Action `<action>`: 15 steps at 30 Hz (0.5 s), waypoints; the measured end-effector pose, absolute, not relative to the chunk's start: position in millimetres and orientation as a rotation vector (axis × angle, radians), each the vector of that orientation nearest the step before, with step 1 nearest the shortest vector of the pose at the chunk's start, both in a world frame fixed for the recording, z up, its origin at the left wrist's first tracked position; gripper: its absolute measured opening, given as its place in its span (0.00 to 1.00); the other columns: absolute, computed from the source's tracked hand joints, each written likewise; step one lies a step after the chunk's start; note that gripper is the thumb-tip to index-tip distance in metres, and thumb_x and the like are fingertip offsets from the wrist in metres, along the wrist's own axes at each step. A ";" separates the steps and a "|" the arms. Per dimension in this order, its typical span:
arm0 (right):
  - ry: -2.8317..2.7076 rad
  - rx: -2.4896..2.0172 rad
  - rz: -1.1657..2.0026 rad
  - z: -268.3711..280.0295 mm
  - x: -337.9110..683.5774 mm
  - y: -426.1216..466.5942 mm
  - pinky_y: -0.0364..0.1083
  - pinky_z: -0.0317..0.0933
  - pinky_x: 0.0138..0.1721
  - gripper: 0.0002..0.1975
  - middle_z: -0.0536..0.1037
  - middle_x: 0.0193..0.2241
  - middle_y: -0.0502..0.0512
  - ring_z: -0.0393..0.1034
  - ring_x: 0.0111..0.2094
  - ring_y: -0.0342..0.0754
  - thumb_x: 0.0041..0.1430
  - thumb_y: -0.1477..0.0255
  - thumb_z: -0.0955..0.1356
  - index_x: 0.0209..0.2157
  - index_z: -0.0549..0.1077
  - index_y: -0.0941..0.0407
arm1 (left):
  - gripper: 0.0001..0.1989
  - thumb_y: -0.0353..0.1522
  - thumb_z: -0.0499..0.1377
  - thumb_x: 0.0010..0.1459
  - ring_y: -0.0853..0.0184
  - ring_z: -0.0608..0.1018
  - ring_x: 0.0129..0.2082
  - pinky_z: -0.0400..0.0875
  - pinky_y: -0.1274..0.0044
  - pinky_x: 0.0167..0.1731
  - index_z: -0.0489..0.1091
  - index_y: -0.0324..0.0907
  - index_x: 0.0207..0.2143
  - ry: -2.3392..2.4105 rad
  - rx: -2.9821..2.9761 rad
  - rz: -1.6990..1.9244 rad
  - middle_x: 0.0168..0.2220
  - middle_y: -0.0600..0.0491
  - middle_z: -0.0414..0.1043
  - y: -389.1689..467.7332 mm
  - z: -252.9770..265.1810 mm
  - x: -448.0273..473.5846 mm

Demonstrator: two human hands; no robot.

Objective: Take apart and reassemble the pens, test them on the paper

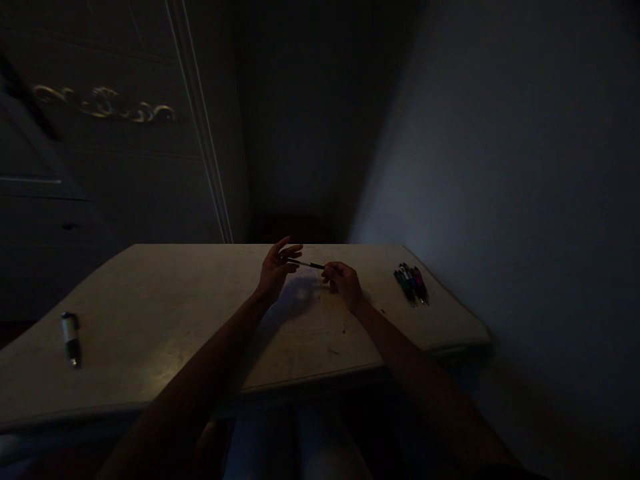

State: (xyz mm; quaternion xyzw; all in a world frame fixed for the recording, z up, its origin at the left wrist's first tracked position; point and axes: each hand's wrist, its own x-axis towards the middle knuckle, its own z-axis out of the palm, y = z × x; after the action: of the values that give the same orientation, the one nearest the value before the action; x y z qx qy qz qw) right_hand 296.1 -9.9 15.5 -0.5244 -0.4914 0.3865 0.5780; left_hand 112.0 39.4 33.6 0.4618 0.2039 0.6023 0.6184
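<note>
A slim pen [307, 265], dark with a pale middle stretch, spans the gap between my two hands just above the tabletop. Its left end lies between the thumb and a finger of my left hand [273, 272], whose other fingers are stretched out. My right hand [344, 283] pinches the opposite end, with its fingers curled in. Dim light hides the pen's fine detail and whatever is under the fingertips.
Several pens [411, 285] lie side by side on the pale table [200, 287] at the right. One thicker black-and-white pen [71, 339] rests near the left edge. A wall [500, 173] rises to the right; a cabinet with ornate trim [105, 103] stands at the left.
</note>
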 end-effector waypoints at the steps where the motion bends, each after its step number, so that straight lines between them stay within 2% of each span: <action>1: -1.154 -1.232 0.899 16.1 296.6 -10.2 0.38 0.56 0.16 0.20 0.76 0.24 0.51 0.63 0.19 0.39 0.48 0.53 0.70 0.32 0.73 0.57 | 0.34 0.22 0.66 0.35 0.62 0.76 0.45 0.70 0.78 0.34 0.68 0.46 0.49 0.465 1.034 1.374 0.48 0.48 0.75 38.8 34.7 112.6; 4: -1.140 -1.249 0.858 17.3 299.1 -9.5 0.38 0.54 0.16 0.20 0.76 0.25 0.51 0.64 0.20 0.40 0.48 0.54 0.70 0.33 0.73 0.56 | 0.30 0.26 0.67 0.38 0.63 0.76 0.43 0.71 0.77 0.33 0.68 0.46 0.46 0.551 0.976 1.368 0.49 0.49 0.72 37.6 35.7 115.5; 7: -1.132 -1.221 0.797 17.0 301.9 -7.2 0.38 0.56 0.18 0.18 0.76 0.26 0.52 0.67 0.23 0.41 0.48 0.55 0.70 0.32 0.73 0.56 | 0.21 0.37 0.70 0.43 0.67 0.76 0.34 0.68 0.80 0.25 0.71 0.42 0.39 0.736 1.023 1.331 0.38 0.50 0.73 38.2 33.6 117.0; 10: -1.147 -1.190 0.780 16.2 303.0 -5.6 0.39 0.59 0.21 0.16 0.76 0.26 0.52 0.68 0.24 0.41 0.48 0.58 0.70 0.31 0.73 0.56 | 0.20 0.45 0.69 0.45 0.70 0.73 0.26 0.64 0.81 0.21 0.70 0.38 0.29 0.803 1.090 1.302 0.28 0.53 0.70 39.6 31.2 116.1; 12: -1.154 -1.205 0.792 16.3 302.8 -6.0 0.39 0.58 0.21 0.16 0.76 0.26 0.51 0.67 0.24 0.41 0.48 0.58 0.70 0.32 0.73 0.56 | 0.19 0.43 0.70 0.44 0.71 0.72 0.26 0.65 0.81 0.21 0.71 0.38 0.28 0.758 1.087 1.312 0.25 0.54 0.69 40.1 30.8 115.1; 15: -1.149 -1.251 0.826 17.0 302.3 -7.4 0.38 0.56 0.18 0.17 0.76 0.26 0.52 0.66 0.23 0.41 0.48 0.57 0.69 0.33 0.73 0.56 | 0.17 0.35 0.71 0.41 0.71 0.73 0.28 0.67 0.81 0.24 0.74 0.39 0.35 0.650 1.054 1.302 0.29 0.53 0.71 39.8 32.3 114.5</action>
State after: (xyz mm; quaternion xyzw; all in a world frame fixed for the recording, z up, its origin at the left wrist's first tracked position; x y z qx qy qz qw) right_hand 302.3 -7.4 17.0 -0.5366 -0.4927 0.3544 0.5862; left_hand 114.5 39.8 32.3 0.4588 0.2831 0.5668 0.6230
